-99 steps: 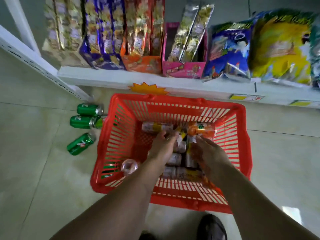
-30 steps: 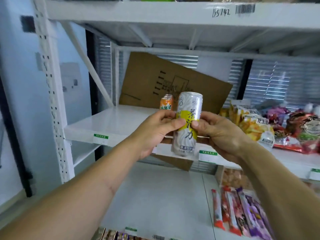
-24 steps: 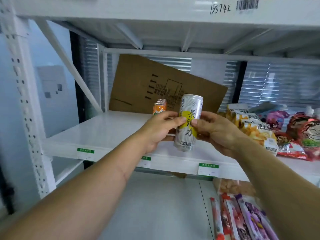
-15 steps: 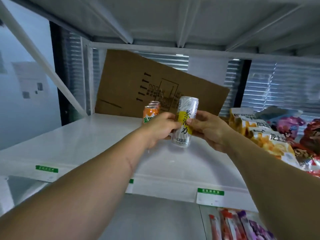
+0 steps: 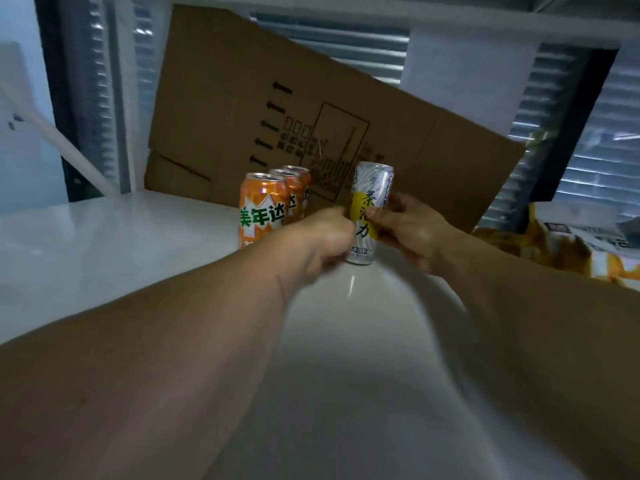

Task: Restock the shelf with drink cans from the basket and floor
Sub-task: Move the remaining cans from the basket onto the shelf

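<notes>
A tall silver can with a yellow label [image 5: 367, 206] stands upright with its base at the white shelf [image 5: 104, 251]; whether it touches the surface I cannot tell. My left hand [image 5: 322, 237] grips it from the left and my right hand [image 5: 405, 226] grips it from the right. Just left of it, a row of three orange cans [image 5: 263, 209] runs toward the back of the shelf. The basket and floor are out of view.
A flattened cardboard box [image 5: 311, 109] leans against the back of the shelf behind the cans. Snack bags [image 5: 554, 247] lie on the shelf to the right. The upper shelf's underside hangs close overhead.
Both hands lifted the silver can out of the basket, carried it up to the shelf, then moved it deeper and down beside the orange cans. My view has closed in on the shelf.
</notes>
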